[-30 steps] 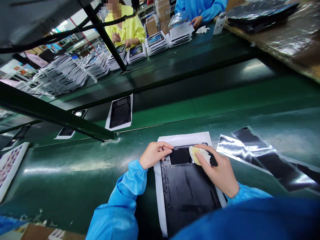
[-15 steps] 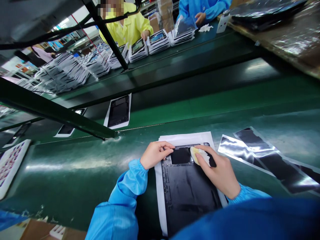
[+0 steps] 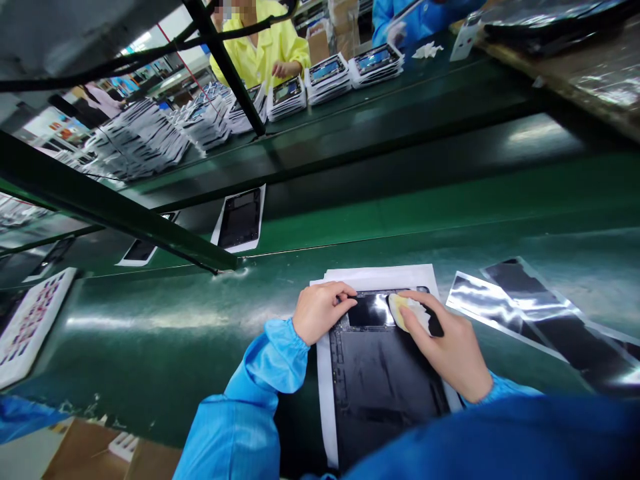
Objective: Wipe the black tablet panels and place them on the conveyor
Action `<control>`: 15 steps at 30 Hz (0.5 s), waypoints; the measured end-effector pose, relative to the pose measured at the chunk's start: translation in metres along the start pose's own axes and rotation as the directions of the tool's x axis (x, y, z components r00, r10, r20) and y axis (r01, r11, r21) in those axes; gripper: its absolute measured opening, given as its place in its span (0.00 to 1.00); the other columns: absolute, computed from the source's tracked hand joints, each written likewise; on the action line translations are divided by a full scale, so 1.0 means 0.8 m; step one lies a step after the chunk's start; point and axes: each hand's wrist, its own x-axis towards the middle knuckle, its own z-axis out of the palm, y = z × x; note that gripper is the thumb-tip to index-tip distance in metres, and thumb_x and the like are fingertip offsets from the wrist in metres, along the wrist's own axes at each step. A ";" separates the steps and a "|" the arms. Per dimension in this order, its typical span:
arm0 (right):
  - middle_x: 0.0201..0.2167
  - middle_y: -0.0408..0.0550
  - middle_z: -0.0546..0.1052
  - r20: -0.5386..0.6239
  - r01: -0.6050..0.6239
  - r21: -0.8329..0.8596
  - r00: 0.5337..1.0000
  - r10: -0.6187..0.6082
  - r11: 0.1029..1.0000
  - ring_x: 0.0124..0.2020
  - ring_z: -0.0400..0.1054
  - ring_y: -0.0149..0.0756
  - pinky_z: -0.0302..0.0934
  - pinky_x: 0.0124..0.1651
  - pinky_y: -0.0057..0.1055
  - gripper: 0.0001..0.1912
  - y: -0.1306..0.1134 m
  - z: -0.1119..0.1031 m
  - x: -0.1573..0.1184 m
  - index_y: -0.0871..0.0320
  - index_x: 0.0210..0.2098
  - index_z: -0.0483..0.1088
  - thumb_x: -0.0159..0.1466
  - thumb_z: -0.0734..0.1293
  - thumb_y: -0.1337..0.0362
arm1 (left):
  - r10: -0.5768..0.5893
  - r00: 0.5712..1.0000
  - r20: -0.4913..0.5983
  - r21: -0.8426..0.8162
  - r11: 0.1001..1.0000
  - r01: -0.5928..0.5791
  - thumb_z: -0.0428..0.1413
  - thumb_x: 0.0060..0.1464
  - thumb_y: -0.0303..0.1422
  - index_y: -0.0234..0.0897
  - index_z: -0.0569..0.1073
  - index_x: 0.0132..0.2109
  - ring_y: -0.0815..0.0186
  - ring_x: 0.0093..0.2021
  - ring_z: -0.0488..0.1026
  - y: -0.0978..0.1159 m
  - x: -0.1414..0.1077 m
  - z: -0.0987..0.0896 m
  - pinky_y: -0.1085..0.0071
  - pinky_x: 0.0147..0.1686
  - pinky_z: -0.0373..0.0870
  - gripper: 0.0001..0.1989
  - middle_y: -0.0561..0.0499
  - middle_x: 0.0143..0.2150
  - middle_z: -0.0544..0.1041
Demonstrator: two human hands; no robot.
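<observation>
A black tablet-like panel [image 3: 393, 380] lies on white paper sheets [image 3: 327, 407] in front of me. Near its top is a smooth black rectangular film [image 3: 370, 311], which catches the light. My left hand [image 3: 323, 308] has thumb and forefinger pinched together at the film's upper left corner; whatever is between the fingertips is too small to make out. In my right hand [image 3: 450, 343] is a crumpled white and yellow cloth [image 3: 413, 315], pressed against the film's right end. The fingers wrap around the cloth and partly cover the panel's top right corner.
Dark glossy film strips [image 3: 540, 307] lie to the right. Another panel on paper [image 3: 242, 219] sits on the green belt [image 3: 350, 217] ahead. A green metal bar [image 3: 165, 233] slants across the left. Beyond stand stacks of panels [image 3: 327, 79] and people in yellow and blue.
The view has shifted slightly. Both hands stay at about the same places on the panel, and the film now shines more. Across the belt, the clear sheet over one stack has moved away.
</observation>
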 end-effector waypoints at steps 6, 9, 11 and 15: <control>0.29 0.40 0.79 0.002 0.003 -0.004 1.000 -0.003 1.000 0.09 0.54 0.24 0.56 0.17 0.27 0.11 0.001 0.001 0.000 0.54 0.42 0.71 0.64 0.61 0.58 | -0.008 1.000 0.014 0.012 1.000 0.008 0.60 0.54 0.31 0.45 0.78 0.40 0.75 0.27 0.71 0.002 0.001 -0.002 0.77 0.32 0.64 0.06 0.62 0.31 0.78; 0.28 0.41 0.79 0.011 -0.024 -0.003 1.000 0.024 1.000 0.10 0.56 0.25 0.57 0.18 0.28 0.12 0.001 0.001 0.000 0.54 0.41 0.71 0.64 0.61 0.57 | -0.009 1.000 0.016 0.026 1.000 0.008 0.60 0.54 0.31 0.45 0.78 0.40 0.75 0.27 0.71 0.003 0.000 -0.003 0.77 0.33 0.65 0.06 0.62 0.32 0.78; 0.29 0.41 0.79 0.016 -0.043 -0.003 0.999 0.043 0.999 0.10 0.56 0.25 0.57 0.18 0.28 0.12 0.000 0.001 0.000 0.54 0.41 0.72 0.64 0.61 0.56 | -0.002 1.000 0.015 0.042 0.999 0.002 0.60 0.54 0.31 0.45 0.78 0.40 0.75 0.27 0.71 0.004 -0.001 -0.002 0.77 0.33 0.65 0.06 0.62 0.32 0.78; 0.28 0.40 0.79 0.005 -0.028 0.011 1.000 0.028 1.000 0.10 0.56 0.24 0.58 0.19 0.27 0.11 0.000 0.000 0.000 0.54 0.41 0.71 0.63 0.62 0.57 | 0.011 1.000 0.007 0.096 0.995 -0.011 0.59 0.55 0.32 0.45 0.78 0.41 0.74 0.28 0.71 0.005 -0.003 -0.001 0.77 0.34 0.65 0.06 0.61 0.33 0.78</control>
